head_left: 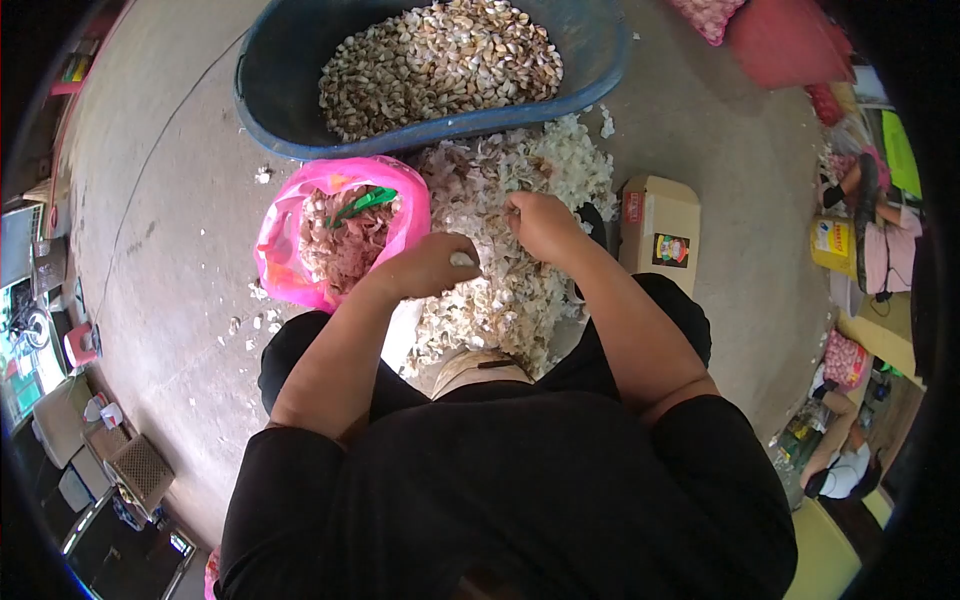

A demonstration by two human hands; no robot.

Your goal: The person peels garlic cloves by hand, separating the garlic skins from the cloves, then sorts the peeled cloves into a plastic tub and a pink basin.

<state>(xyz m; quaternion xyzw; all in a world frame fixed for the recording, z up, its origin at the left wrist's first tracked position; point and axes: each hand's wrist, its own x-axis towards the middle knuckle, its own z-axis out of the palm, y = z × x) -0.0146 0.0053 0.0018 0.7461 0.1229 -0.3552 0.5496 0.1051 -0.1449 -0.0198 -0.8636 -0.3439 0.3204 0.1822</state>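
My left hand (pixel 432 268) is curled around a pale garlic clove (pixel 462 259), which shows at the fingertips, close to the rim of a pink plastic bag (pixel 415 205). That bag stands open and holds papery skins (pixel 335 250) and a green strip (pixel 365 203). Across from it, my right hand (pixel 545 230) has its fingers bent in a pinch; what lies between them is hidden. Beneath both hands spreads a large heap of garlic skins (pixel 510 305). Just beyond sits a blue tub (pixel 450 128) with many unpeeled garlic cloves (pixel 440 65) inside.
A cardboard box (pixel 675 205) lies right of the skins. Red sacks (pixel 790 40) rest at the far right, and another person (pixel 850 465) is at the right edge. A grey crate (pixel 140 470) and a red stool (pixel 82 344) stand at left on the concrete floor (pixel 180 200).
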